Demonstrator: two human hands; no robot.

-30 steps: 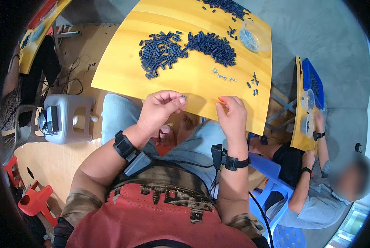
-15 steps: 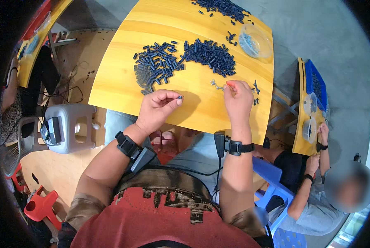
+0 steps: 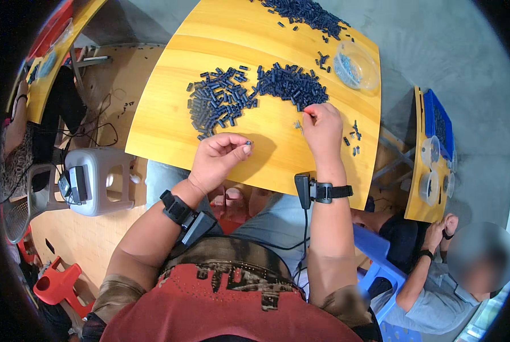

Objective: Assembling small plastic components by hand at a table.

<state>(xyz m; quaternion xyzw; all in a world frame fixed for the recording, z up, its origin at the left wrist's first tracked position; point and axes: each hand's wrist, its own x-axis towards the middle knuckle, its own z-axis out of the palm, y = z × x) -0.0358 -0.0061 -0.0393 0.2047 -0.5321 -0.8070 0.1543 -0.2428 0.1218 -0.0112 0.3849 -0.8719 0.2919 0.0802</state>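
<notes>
left hand [image 3: 218, 159] pinching small dark piece [image 3: 247, 143] (axis unclear)

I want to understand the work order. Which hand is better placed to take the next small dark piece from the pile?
Probably the right hand: its fingertips are at the near edge of the dark pile. The left hand is farther back and already pinches a small piece.

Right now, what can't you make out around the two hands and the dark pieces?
Head view only:
- Right hand: fingertip contents hidden by the hand's back.
- Left hand: small dark piece too small to identify.
- Far pile: cut off by top edge.
- Clear bowl: contents too small to identify.
</notes>
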